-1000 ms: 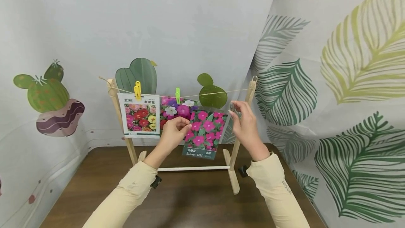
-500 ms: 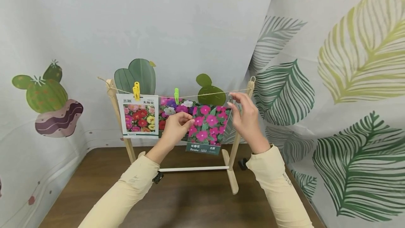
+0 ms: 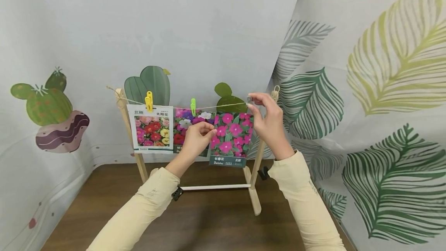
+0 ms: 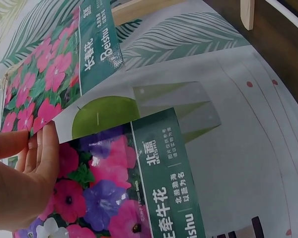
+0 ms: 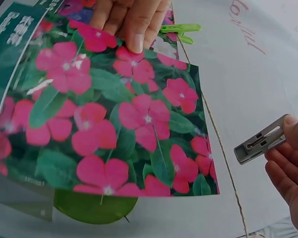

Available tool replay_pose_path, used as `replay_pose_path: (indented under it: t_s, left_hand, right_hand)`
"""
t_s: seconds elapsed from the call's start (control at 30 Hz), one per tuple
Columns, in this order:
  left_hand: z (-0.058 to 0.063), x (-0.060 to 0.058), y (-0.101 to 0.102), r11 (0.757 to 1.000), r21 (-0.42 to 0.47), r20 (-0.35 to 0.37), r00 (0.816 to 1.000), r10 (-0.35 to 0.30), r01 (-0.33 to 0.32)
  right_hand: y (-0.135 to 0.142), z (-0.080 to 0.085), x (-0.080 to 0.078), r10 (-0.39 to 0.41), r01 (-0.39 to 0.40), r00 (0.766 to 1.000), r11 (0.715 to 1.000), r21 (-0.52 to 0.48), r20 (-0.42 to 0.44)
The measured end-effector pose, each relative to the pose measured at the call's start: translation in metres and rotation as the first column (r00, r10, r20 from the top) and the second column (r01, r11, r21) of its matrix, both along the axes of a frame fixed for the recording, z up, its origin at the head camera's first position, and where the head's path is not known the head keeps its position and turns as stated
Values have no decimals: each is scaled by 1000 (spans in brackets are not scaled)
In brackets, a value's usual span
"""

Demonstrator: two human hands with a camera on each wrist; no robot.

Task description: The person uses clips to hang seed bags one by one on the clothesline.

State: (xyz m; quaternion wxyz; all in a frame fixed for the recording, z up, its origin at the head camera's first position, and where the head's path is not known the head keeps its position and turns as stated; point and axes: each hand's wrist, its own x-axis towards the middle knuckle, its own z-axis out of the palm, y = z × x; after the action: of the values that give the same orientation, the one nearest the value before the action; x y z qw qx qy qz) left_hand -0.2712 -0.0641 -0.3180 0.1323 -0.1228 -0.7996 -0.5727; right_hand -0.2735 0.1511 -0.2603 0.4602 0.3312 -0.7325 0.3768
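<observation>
My left hand pinches the left edge of a seed packet printed with pink flowers, its top edge close to the string. By the packet's upper right corner, my right hand pinches a grey clothespin. In the right wrist view the clothespin is beside the string and apart from the packet. A second packet, with purple, pink and white flowers, hangs just left of the held one, partly hidden behind my left hand. A green clothespin grips its top on the string.
A white-bordered packet hangs at the left under yellow clothespins. The string runs between the wooden posts of a stand with a white crossbar. Below is a brown table; patterned cloth hangs behind.
The pink-flower packet has risen toward the string, straightened and shifted slightly right. My right hand has moved up and a little left with the grey clothespin. My left hand has kept its pinch.
</observation>
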Motion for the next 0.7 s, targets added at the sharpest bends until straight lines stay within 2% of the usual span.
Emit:
replay_pose_path:
  t_s: [0.23, 0.37, 0.47, 0.57, 0.7]
  left_hand:
    - [-1, -4, 5, 999, 31, -7, 999, 34, -34]
    - [-2, -5, 7, 998, 44, -7, 999, 43, -43]
    - [-1, -5, 9, 998, 47, -5, 999, 52, -51]
    - [-1, -6, 10, 997, 58, 1, 998, 57, -57]
    - [-1, -8, 12, 995, 76, 0, 998, 59, -59]
  right_hand:
    - [-6, 7, -2, 82, -70, 989, 993, -99, 124]
    - [-12, 17, 10, 129, -102, 971, 985, -140, 203]
    - [-17, 25, 20, 137, -101, 957, 984, -149, 255]
    - [-19, 28, 21, 135, -98, 953, 984, -147, 271]
    - [-20, 30, 19, 114, -84, 959, 988, -126, 259]
